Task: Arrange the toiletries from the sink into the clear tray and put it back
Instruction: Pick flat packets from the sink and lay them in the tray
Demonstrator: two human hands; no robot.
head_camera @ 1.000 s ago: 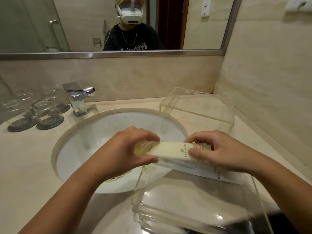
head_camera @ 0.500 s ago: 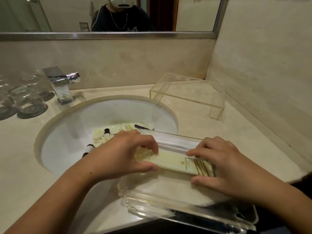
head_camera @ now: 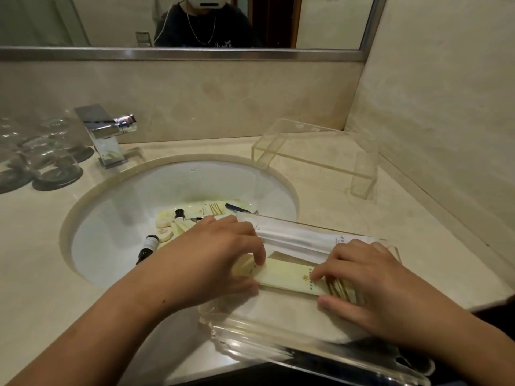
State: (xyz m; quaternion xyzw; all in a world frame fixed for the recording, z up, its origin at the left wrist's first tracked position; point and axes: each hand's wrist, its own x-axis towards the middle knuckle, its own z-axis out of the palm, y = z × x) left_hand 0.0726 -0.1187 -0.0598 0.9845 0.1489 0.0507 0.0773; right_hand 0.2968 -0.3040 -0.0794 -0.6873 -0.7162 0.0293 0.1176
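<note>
At far left, upturned glasses (head_camera: 53,165) stand on the counter (head_camera: 33,246), with the tap (head_camera: 107,135) just beside them; neither belongs to the job. The sink (head_camera: 117,207) holds most of the toiletries: two dark bottles (head_camera: 149,245), pale round soaps (head_camera: 164,232), a striped sachet (head_camera: 213,208) and a dark slim item too small to name; so the filling step looks far from done.

The left hand (head_camera: 211,254) reaches over the sink's near rim into the tray (head_camera: 278,346); its fingers are curled, forefinger on top and thumb at the near edge, pinching the left end of a cream packet (head_camera: 289,278). The packet lies flat, low in the tray, lengthwise, just beside a long white packet (head_camera: 301,240) that rests along the far wall. The right hand (head_camera: 370,280) takes the packet's other end the same way: fingers bent over the striped end, thumb on the near side, clamped on it.

The step in hand seems to be seating this packet square beside the white one; next, both hands should let go cleanly without dragging it askew, and the left can reach back into the sink for a bottle or soap. The tray sits at the counter's front edge, so a hard push could tip it. Behind, at right, a clear stand (head_camera: 315,151) waits, probably the tray's place.
</note>
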